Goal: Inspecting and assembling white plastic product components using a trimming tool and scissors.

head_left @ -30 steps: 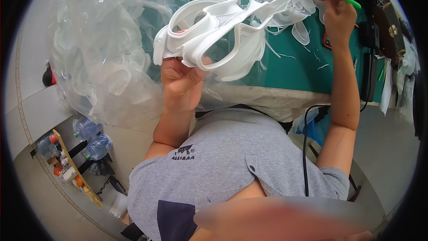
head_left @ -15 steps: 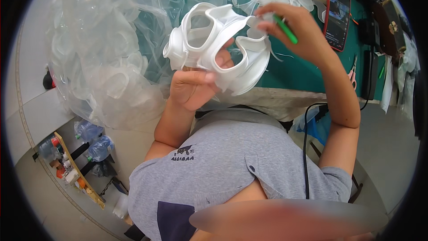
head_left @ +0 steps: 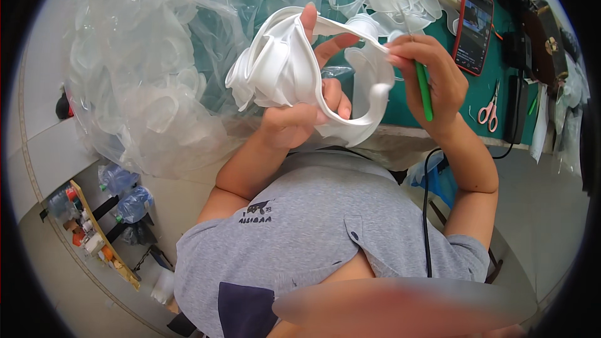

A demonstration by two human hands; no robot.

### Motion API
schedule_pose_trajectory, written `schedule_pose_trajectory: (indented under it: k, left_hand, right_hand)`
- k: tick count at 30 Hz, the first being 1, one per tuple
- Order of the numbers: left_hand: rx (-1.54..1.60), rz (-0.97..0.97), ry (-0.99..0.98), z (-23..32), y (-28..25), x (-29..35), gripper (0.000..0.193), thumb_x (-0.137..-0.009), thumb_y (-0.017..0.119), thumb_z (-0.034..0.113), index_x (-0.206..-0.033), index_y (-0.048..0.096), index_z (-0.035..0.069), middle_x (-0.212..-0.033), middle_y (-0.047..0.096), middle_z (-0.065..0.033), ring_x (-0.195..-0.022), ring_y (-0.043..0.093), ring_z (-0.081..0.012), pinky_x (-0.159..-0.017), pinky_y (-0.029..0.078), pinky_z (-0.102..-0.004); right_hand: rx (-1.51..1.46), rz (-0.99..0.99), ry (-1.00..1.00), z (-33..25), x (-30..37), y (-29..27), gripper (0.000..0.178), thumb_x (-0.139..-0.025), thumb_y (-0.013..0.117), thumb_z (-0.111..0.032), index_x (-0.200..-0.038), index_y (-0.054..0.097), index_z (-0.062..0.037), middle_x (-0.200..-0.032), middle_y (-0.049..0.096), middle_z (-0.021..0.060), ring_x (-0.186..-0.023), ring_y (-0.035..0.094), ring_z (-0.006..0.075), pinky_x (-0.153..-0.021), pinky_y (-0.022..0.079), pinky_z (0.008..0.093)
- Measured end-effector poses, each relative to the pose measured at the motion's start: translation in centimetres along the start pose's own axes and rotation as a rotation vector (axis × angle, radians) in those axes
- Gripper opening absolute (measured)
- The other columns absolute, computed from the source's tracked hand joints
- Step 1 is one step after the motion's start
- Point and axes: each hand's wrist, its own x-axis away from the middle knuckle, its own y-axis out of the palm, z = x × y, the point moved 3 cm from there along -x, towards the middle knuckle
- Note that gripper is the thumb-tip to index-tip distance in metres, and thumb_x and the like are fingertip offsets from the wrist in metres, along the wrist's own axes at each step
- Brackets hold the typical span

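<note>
"While I follow this from my remote screen, where do you place the white moulded piece (head_left: 278, 62)?"

"Above the tabletop (head_left: 479, 87), by its near edge, long axis running left to right."

"And the hands?"

"The left hand (head_left: 293, 124) grips it from below, thumb outside, fingers through the opening. The right hand (head_left: 437, 78) pinches a green-handled tool (head_left: 424, 91); I can't tell whether its tip touches."

"So the open rim lies just left of the right hand's fingertips, the nearer ones. I'd steer by that."

"Half a second ago two openings faced me; now one wide one does, and the right hand sits lower, farther right."

"Beyond?"

"Scissors (head_left: 493, 105) toward the tabletop's near right corner, a phone (head_left: 474, 28) farther back, a clear plastic bag (head_left: 150, 87) over the left side."
</note>
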Motion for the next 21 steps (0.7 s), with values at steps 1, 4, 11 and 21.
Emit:
schedule_pose_trajectory:
  k: [1,4,11,21]
  left_hand:
    - [-0.020,0.001,0.019,0.1,0.0,0.0,0.116,-0.054,0.053,-0.006,-0.151,-0.006,0.021,-0.148,0.024,-0.0249,-0.055,0.048,-0.0125,-0.066,0.050,-0.0307]
    - [-0.028,0.057,0.057,0.2,-0.1,0.3,0.117,-0.053,0.051,-0.006,-0.151,-0.006,0.022,-0.150,0.018,-0.0267,-0.057,0.049,-0.0127,-0.064,0.051,-0.0299]
    - [-0.083,0.004,0.032,0.9,-0.9,0.9,0.119,-0.051,0.052,-0.001,-0.151,-0.010,0.023,-0.149,0.012,-0.0315,-0.055,0.048,-0.0124,-0.061,0.050,-0.0279]
    - [-0.080,0.016,0.015,1.2,-1.2,1.0,0.119,-0.051,0.051,0.001,-0.151,-0.009,0.023,-0.149,0.013,-0.0308,-0.052,0.045,-0.0102,-0.063,0.050,-0.0294]
  right_hand:
    - [-0.031,0.041,-0.030,-0.1,0.2,-0.2,0.014,-0.082,0.066,0.005,-0.093,0.059,0.0016,-0.084,0.065,0.0149,-0.075,0.065,0.0216,-0.066,0.051,0.0271]
    - [-0.029,0.175,-0.109,0.6,1.0,-1.2,0.007,-0.090,0.059,-0.001,-0.096,0.056,0.0018,-0.089,0.064,0.0177,-0.076,0.064,0.0206,-0.067,0.051,0.0261]
    - [0.195,0.020,0.153,2.8,-3.5,-2.6,0.014,-0.092,0.059,-0.008,-0.104,0.062,-0.0006,-0.084,0.065,0.0075,-0.060,0.056,0.0081,-0.057,0.045,0.0207]
    - [-0.186,-0.470,0.462,1.4,-0.8,0.0,0.017,-0.084,0.070,-0.009,-0.083,0.055,-0.0016,-0.083,0.062,0.0033,-0.073,0.051,0.0071,-0.065,0.043,0.0218]
